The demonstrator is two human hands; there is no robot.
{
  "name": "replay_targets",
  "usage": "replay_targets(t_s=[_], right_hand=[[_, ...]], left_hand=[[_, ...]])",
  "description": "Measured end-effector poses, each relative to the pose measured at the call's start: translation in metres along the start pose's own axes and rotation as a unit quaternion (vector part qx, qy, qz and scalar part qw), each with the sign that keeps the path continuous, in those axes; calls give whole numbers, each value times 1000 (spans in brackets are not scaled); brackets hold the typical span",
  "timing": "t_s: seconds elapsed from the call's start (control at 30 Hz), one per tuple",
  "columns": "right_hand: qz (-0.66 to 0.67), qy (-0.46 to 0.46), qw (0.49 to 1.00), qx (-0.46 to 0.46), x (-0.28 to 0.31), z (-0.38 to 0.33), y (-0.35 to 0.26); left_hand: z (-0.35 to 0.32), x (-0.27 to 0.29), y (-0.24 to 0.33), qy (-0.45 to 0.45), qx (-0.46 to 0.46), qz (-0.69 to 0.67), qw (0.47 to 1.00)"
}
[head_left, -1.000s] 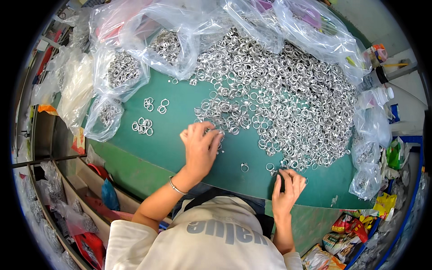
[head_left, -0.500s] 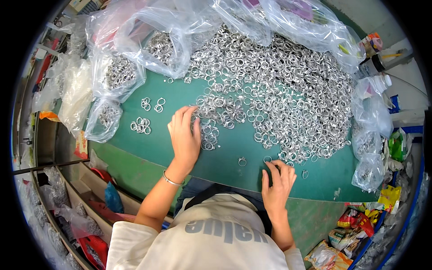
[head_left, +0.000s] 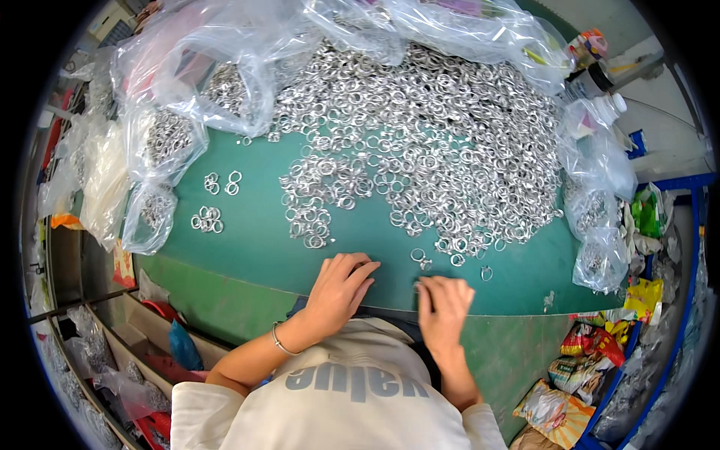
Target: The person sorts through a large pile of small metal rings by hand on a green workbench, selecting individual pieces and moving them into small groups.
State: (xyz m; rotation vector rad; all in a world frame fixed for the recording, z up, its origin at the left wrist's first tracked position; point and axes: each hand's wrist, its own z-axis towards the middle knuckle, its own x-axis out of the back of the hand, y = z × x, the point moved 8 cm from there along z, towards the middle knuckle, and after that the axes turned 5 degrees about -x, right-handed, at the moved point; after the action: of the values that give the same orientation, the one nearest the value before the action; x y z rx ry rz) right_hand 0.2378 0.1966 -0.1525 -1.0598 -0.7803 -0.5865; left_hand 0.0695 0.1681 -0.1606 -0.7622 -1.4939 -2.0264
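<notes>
My left hand [head_left: 342, 291], with a bangle [head_left: 282, 339] at its wrist, is over the table's near edge. Its fingers are curled toward the thumb, and whatever they may hold is hidden. To its right, my right hand [head_left: 445, 306] pinches a small silvery ring [head_left: 417, 285], only a bit of which shows at the fingertips. Just beyond that hand lie a few loose rings [head_left: 418, 256]. A large heap of silver-coloured rings [head_left: 480, 150] covers the far and right part of the green table [head_left: 255, 247]. A smaller cluster [head_left: 309, 225] extends from it toward my left hand.
Small groups of rings [head_left: 207, 220] lie at the left. Clear plastic bags [head_left: 154, 214] with rings line the left and far sides, and more bags [head_left: 600, 259] stand at the right. Drawers [head_left: 142, 322] are at lower left, coloured packets [head_left: 555, 412] at lower right.
My left hand has left the ring cluster and moved down and right, its fingers now curled. My right hand has drawn back slightly toward me. The single ring between my hands no longer lies there.
</notes>
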Motion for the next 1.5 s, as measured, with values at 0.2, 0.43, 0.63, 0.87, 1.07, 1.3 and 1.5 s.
replay_targets(t_s=[0.2,0.43,0.63,0.87,1.07,1.3,1.5], right_hand=[[-154,149,968,-132,80,-11,109],[-144,161,961,-175,96,2,132],[-53,23,995,-84,48,10,84],[-212,124,951,-187,84,-3,131],[-57,7,997,-44,44,45,76],[-95,41,994,-32,58,30,107],[-146,112,970,-159,91,4,137]], left_hand=[[27,-43,40,-56,-102,18,993],[85,-108,73,-124,-212,174,954],[88,-82,33,-85,-120,200,969],[75,-68,45,-51,-53,137,988],[105,-107,64,-86,-132,163,974],[99,-72,22,-63,-85,233,967],[84,-63,37,-54,-37,199,978]])
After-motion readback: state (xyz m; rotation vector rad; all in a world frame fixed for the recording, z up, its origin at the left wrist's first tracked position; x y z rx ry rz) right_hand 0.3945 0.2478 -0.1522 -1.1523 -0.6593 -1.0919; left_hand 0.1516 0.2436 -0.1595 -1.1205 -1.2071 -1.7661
